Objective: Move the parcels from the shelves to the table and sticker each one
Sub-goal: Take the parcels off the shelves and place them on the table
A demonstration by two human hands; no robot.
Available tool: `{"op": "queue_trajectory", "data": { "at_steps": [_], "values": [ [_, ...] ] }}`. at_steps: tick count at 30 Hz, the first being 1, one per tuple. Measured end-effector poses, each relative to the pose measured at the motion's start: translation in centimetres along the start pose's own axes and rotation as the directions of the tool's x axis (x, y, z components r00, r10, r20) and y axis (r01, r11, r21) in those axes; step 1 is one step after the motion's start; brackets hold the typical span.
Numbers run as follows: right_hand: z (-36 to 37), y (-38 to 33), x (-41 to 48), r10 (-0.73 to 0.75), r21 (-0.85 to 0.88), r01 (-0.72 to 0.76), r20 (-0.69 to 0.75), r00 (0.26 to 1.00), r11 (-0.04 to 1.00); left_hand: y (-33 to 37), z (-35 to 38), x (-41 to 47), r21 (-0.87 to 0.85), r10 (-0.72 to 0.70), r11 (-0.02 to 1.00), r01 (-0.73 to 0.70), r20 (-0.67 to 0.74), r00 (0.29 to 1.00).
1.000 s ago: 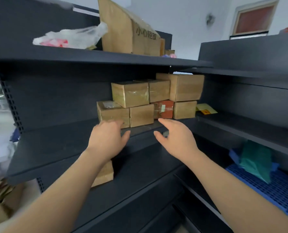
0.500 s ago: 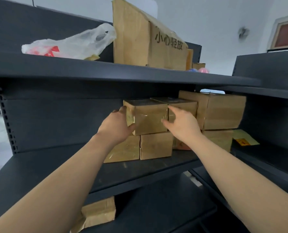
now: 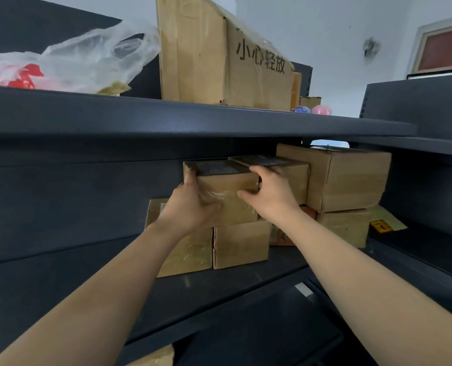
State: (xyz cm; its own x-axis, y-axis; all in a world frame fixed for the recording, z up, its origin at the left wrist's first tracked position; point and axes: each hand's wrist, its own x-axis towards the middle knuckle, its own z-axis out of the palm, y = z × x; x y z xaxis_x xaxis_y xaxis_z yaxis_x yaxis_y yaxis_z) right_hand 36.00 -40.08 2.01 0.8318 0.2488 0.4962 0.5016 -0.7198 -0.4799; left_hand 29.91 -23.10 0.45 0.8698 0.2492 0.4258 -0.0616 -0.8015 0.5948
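Several taped cardboard parcels are stacked on the middle dark shelf (image 3: pixel 246 282). The top left parcel (image 3: pixel 227 186) sits on two lower parcels (image 3: pixel 242 245). My left hand (image 3: pixel 190 204) grips its left side, with the thumb across the front face. My right hand (image 3: pixel 269 192) grips its right edge, fingers reaching over the top corner. Behind it stands a second small parcel (image 3: pixel 294 175), and to the right a larger parcel (image 3: pixel 351 178) on another box (image 3: pixel 343 228). A reddish parcel (image 3: pixel 309 211) shows partly behind my right wrist.
The shelf above holds a big cardboard box (image 3: pixel 219 54) with printed characters, a plastic bag (image 3: pixel 74 59) and small coloured balls (image 3: pixel 321 110). A yellow label (image 3: pixel 383 225) lies right of the stack. Another parcel (image 3: pixel 156 356) sits on the shelf below. A second shelf unit (image 3: pixel 417 101) stands at right.
Both hands rose from below the shelf edge to the top left parcel and now grip its two sides. The view has moved closer to the stack.
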Motion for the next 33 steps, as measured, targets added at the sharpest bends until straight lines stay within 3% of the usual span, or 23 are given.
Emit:
{"op": "queue_trajectory", "data": {
  "at_steps": [6,12,18,27,33],
  "values": [
    [-0.2,-0.4,-1.0,-0.053,0.106,0.05,0.021,0.998,0.993,-0.4,-1.3,-2.0,-0.106,-0.011,0.994,0.006,-0.046,0.999],
    [-1.6,-1.8,-4.9,-0.127,0.152,0.136,-0.067,0.99,0.979,-0.1,-2.9,-6.2,-0.144,0.048,0.987,-0.065,-0.119,0.992],
    [-3.1,-3.7,-11.6,-0.081,0.247,0.116,-0.15,0.985,0.962,-0.5,-4.1,-11.3,-0.24,0.112,0.961,-0.136,-0.114,0.987],
    [-6.2,-7.4,-25.2,0.105,0.246,-0.03,-0.294,0.95,0.969,0.4,-7.0,-20.4,-0.41,0.308,0.868,-0.279,0.007,0.951],
    [-10.3,-8.8,-36.2,0.276,0.148,-0.235,-0.424,0.863,0.961,3.8,-6.1,-27.3,-0.574,0.44,0.766,-0.288,0.142,0.887]
  ]
}}
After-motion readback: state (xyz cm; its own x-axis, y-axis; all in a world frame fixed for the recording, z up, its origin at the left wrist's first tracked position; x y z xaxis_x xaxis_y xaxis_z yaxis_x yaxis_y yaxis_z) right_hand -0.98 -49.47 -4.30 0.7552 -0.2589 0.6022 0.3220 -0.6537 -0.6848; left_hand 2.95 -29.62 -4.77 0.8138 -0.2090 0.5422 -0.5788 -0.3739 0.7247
